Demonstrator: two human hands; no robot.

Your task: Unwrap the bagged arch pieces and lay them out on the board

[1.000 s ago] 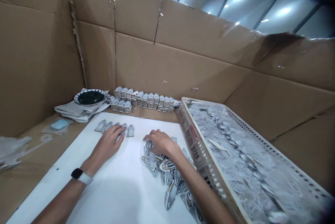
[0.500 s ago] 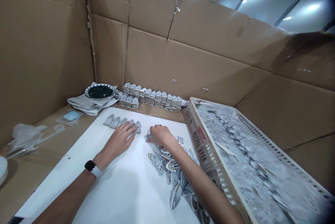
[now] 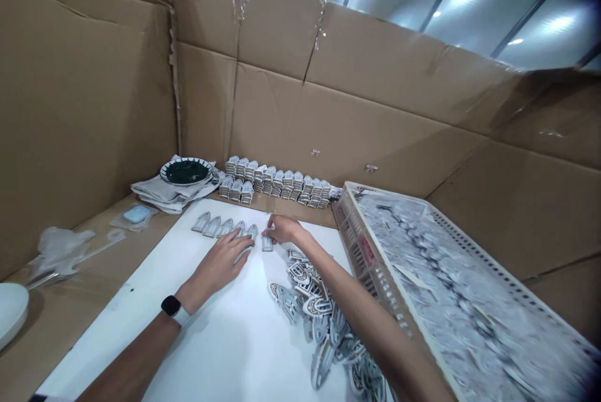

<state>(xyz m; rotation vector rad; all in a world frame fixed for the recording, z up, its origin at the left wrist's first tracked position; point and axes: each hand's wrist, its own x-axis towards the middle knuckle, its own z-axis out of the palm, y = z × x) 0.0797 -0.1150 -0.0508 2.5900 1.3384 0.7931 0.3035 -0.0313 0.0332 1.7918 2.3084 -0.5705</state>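
My left hand lies flat on the white sheet, fingers stretched, its fingertips resting on the right end of a row of small grey arch-shaped pieces. My right hand is closed in a pinch on one such piece, which touches the sheet just right of the row. A loose pile of the same pieces lies under and beside my right forearm. A black watch sits on my left wrist.
A white perforated crate full of bagged pieces stands at the right. Stacks of finished pieces line the back cardboard wall. At the left lie a dark bowl on folded cloths, a pale blue case, crumpled plastic and a white dish.
My right hand left the pile and moved forward and left with one piece to the end of the row. My left hand stayed on the row. The camera shifted.
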